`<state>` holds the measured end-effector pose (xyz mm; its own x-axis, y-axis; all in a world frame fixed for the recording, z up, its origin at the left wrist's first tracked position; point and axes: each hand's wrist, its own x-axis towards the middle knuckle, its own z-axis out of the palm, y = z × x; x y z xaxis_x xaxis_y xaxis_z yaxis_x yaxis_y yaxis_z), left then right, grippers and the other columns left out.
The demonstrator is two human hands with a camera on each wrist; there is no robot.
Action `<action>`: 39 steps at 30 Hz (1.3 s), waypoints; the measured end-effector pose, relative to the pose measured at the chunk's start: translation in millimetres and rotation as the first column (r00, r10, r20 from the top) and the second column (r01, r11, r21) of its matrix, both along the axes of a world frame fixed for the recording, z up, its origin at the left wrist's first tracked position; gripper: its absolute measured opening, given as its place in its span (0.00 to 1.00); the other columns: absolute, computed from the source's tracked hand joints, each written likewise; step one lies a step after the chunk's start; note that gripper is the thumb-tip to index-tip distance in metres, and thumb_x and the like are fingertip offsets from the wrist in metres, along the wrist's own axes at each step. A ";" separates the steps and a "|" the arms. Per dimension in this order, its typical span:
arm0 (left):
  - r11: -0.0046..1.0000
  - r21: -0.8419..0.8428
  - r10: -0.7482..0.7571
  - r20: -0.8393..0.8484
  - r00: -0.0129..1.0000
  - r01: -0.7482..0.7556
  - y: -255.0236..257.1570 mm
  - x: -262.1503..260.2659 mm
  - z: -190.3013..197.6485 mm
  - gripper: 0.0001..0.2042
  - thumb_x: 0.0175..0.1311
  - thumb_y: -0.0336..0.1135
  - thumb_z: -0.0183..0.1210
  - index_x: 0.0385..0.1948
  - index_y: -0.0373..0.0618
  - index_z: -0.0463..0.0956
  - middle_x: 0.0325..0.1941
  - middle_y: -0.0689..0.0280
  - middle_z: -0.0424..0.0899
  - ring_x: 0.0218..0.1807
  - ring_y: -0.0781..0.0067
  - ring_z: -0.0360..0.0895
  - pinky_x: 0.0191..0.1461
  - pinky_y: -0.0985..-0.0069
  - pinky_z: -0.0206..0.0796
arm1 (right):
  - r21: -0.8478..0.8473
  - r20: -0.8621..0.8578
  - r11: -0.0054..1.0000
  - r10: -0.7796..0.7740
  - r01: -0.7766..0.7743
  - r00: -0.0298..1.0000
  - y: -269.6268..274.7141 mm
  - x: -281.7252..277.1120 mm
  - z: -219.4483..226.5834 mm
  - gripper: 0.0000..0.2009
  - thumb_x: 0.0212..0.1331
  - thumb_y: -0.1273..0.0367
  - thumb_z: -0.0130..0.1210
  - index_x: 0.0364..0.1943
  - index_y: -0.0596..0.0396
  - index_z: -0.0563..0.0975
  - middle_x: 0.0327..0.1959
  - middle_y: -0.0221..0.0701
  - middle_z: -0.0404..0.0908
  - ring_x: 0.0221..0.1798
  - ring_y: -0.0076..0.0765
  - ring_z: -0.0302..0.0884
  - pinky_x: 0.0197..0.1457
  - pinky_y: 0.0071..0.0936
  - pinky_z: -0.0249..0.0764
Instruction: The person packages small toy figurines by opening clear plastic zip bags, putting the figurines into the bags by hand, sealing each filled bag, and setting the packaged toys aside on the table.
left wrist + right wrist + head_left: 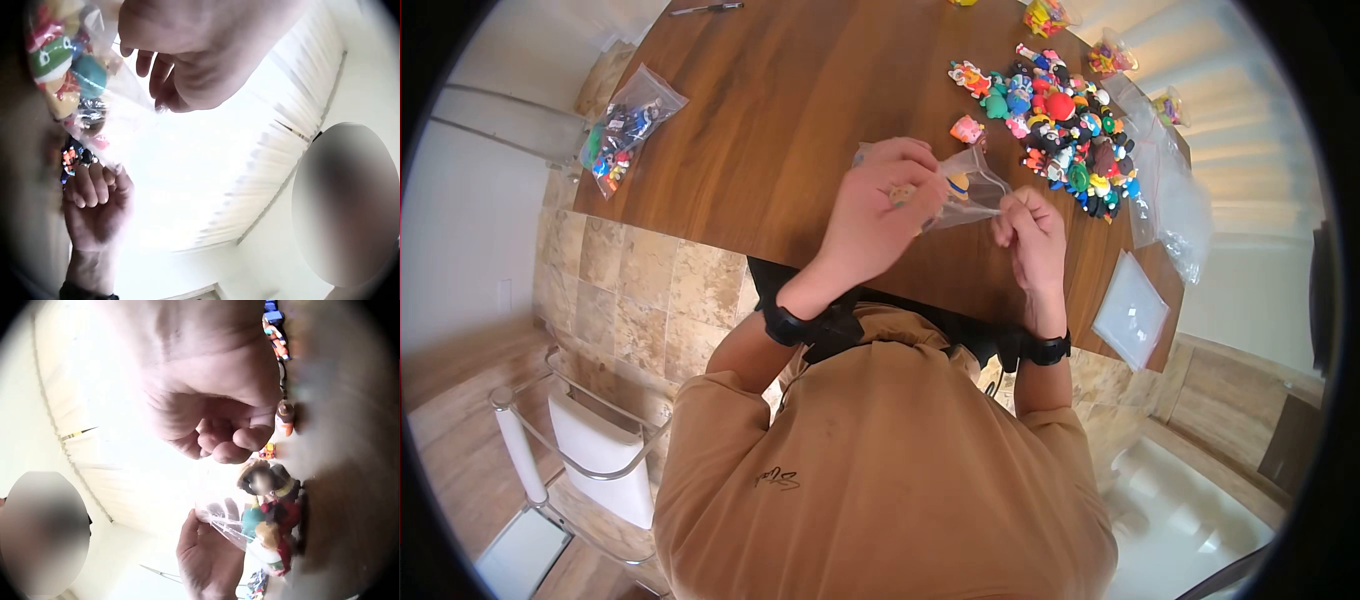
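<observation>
Between my two hands is a clear plastic zip bag [983,187] with several small colourful toy figures [53,59] inside. My left hand [885,210] pinches the bag's open end between thumb and fingers. On the other side, my right hand [1035,235] pinches the edge of the same bag with curled fingers. The figures bulge at the bag's lower part, close over the table, as the right wrist view shows with the bagged toys [272,531]. A pink toy figure [967,129] lies on the table just beyond the bag.
A large pile of toy figures [1070,125] spreads over the right of the wooden table [800,100]. A filled bag [635,120] lies at the left edge, a pen [708,9] behind it. Flat plastic bags [1133,312] and cups of bright pieces [1112,55] line the right edge.
</observation>
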<state>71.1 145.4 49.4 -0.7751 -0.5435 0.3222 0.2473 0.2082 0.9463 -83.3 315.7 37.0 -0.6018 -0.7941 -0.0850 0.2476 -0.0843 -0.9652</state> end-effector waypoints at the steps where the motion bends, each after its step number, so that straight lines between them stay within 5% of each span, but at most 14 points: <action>1: 0.995 -0.099 -0.005 -0.032 0.999 0.002 5.7 -2.7 -0.5 0.03 0.60 0.27 0.62 0.32 0.37 0.82 0.43 0.64 0.79 0.57 0.64 0.74 0.55 0.71 0.66 | 0.121 -0.305 0.971 -0.160 0.205 0.939 -1.0 3.6 3.6 0.06 0.64 0.77 0.53 0.28 0.57 0.73 0.23 0.25 0.71 0.25 0.21 0.68 0.31 0.20 0.64; 5: 0.983 -0.159 -0.083 0.045 0.996 0.089 13.6 -5.7 -1.5 0.03 0.60 0.27 0.63 0.32 0.38 0.82 0.44 0.62 0.80 0.60 0.60 0.74 0.55 0.70 0.67 | 0.128 -0.654 0.990 0.040 0.058 0.755 11.6 14.6 26.4 0.07 0.57 0.81 0.53 0.38 0.59 0.79 0.31 0.28 0.77 0.35 0.21 0.74 0.39 0.21 0.70; 8: 0.934 -0.217 -0.262 0.121 0.957 0.283 14.6 -5.9 -2.8 0.04 0.60 0.27 0.63 0.33 0.38 0.82 0.47 0.61 0.81 0.61 0.57 0.73 0.58 0.67 0.67 | 0.316 -0.511 0.948 0.214 -0.050 0.832 6.3 14.1 22.0 0.10 0.59 0.81 0.50 0.41 0.60 0.80 0.33 0.29 0.78 0.36 0.22 0.75 0.40 0.21 0.71; 10: 0.902 -0.416 0.129 0.006 0.992 -0.115 5.0 -1.8 -2.9 0.03 0.60 0.27 0.63 0.33 0.39 0.82 0.48 0.60 0.81 0.62 0.58 0.73 0.61 0.67 0.66 | 0.305 -0.460 0.952 0.159 -0.013 0.873 5.8 3.3 -1.3 0.10 0.62 0.79 0.50 0.43 0.59 0.80 0.32 0.28 0.78 0.34 0.25 0.75 0.40 0.21 0.71; 16: 0.937 -0.341 0.203 0.355 0.912 -0.076 -13.5 22.4 -28.8 0.29 0.56 0.34 0.67 0.58 0.33 0.68 0.61 0.50 0.72 0.62 0.45 0.71 0.65 0.63 0.64 | 0.251 -0.426 0.966 0.163 -0.057 0.890 -4.1 7.1 6.2 0.20 0.56 0.74 0.65 0.55 0.57 0.78 0.60 0.30 0.74 0.55 0.24 0.73 0.56 0.23 0.73; 20: 0.955 -0.280 0.203 0.390 0.898 -0.094 -6.5 25.0 -42.4 0.37 0.61 0.29 0.65 0.68 0.29 0.53 0.69 0.47 0.64 0.67 0.61 0.67 0.71 0.67 0.58 | 0.175 -0.429 0.975 0.202 -0.138 0.881 -3.5 3.4 13.4 0.27 0.50 0.73 0.69 0.59 0.54 0.76 0.69 0.31 0.67 0.65 0.30 0.69 0.62 0.29 0.72; 24: 0.989 0.067 0.112 0.232 0.966 -0.131 2.5 21.3 -41.0 0.36 0.64 0.27 0.61 0.70 0.33 0.49 0.71 0.49 0.61 0.68 0.59 0.66 0.72 0.64 0.58 | 0.154 -0.583 0.968 0.249 -0.196 0.773 -6.3 0.5 31.1 0.28 0.49 0.73 0.67 0.60 0.49 0.76 0.69 0.31 0.68 0.63 0.37 0.73 0.61 0.32 0.73; 26: 0.821 0.554 0.152 0.017 0.988 -0.136 -0.6 20.3 -49.7 0.32 0.69 0.26 0.56 0.71 0.35 0.49 0.69 0.50 0.63 0.68 0.60 0.66 0.71 0.64 0.59 | 0.130 -0.702 0.976 0.214 -0.172 0.680 -15.2 0.9 46.2 0.28 0.50 0.74 0.64 0.60 0.47 0.76 0.68 0.29 0.69 0.61 0.40 0.74 0.59 0.33 0.74; 28: 0.809 0.588 -0.003 -0.031 1.000 0.021 -4.7 18.2 -44.7 0.26 0.76 0.34 0.49 0.71 0.37 0.51 0.68 0.53 0.66 0.66 0.60 0.69 0.70 0.62 0.63 | 0.122 -0.802 0.980 0.189 -0.154 0.566 -21.4 -0.1 64.9 0.27 0.50 0.74 0.62 0.59 0.45 0.76 0.67 0.27 0.70 0.59 0.42 0.75 0.57 0.33 0.74; 30: 0.525 0.760 -0.256 -0.287 0.923 0.382 -0.9 8.7 -23.0 0.26 0.78 0.46 0.43 0.70 0.39 0.54 0.66 0.58 0.70 0.64 0.60 0.72 0.67 0.60 0.66 | 0.100 -0.750 0.972 0.214 -0.213 0.625 -25.0 -4.1 82.9 0.27 0.50 0.76 0.57 0.58 0.42 0.76 0.64 0.24 0.72 0.52 0.43 0.77 0.52 0.35 0.76; 31: 0.593 0.784 -0.129 -0.132 0.983 0.184 1.9 -2.4 -11.6 0.27 0.78 0.52 0.39 0.67 0.39 0.59 0.65 0.60 0.72 0.62 0.61 0.75 0.64 0.60 0.69 | -0.065 -0.830 0.986 0.033 -0.156 0.557 -30.3 -11.3 72.8 0.25 0.51 0.72 0.61 0.57 0.42 0.76 0.61 0.28 0.74 0.46 0.41 0.78 0.49 0.35 0.75; 34: 0.773 0.634 -0.002 0.031 1.000 -0.018 -9.4 -48.4 8.1 0.25 0.78 0.51 0.42 0.64 0.39 0.64 0.62 0.60 0.75 0.61 0.63 0.75 0.62 0.63 0.70 | 0.057 -0.794 0.997 0.074 -0.048 0.603 -16.8 -42.5 84.0 0.25 0.51 0.68 0.65 0.57 0.42 0.76 0.56 0.30 0.76 0.44 0.40 0.78 0.47 0.32 0.75; 35: 0.810 0.585 0.026 0.039 0.999 -0.043 -14.1 -67.2 13.5 0.22 0.79 0.47 0.43 0.58 0.37 0.69 0.58 0.61 0.78 0.57 0.67 0.78 0.59 0.68 0.71 | -0.123 -0.806 0.992 -0.119 0.033 0.580 -10.3 -50.9 83.5 0.16 0.46 0.66 0.66 0.39 0.53 0.75 0.41 0.35 0.78 0.43 0.44 0.80 0.45 0.37 0.75; 39: 0.989 -0.141 0.043 -0.010 0.999 -0.044 -18.9 -151.8 59.2 0.17 0.78 0.40 0.45 0.39 0.36 0.78 0.31 0.67 0.80 0.33 0.81 0.73 0.38 0.77 0.66 | -0.140 -0.727 0.960 -0.265 0.241 0.633 16.9 -91.8 72.9 0.20 0.50 0.62 0.67 0.46 0.51 0.76 0.43 0.33 0.80 0.47 0.39 0.81 0.48 0.35 0.75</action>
<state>-80.7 126.5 108.5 -0.7494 -0.5253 0.4031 0.2415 0.3501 0.9051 -175.1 332.6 109.9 -0.6349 -0.5959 0.4917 -0.5733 -0.0633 -0.8169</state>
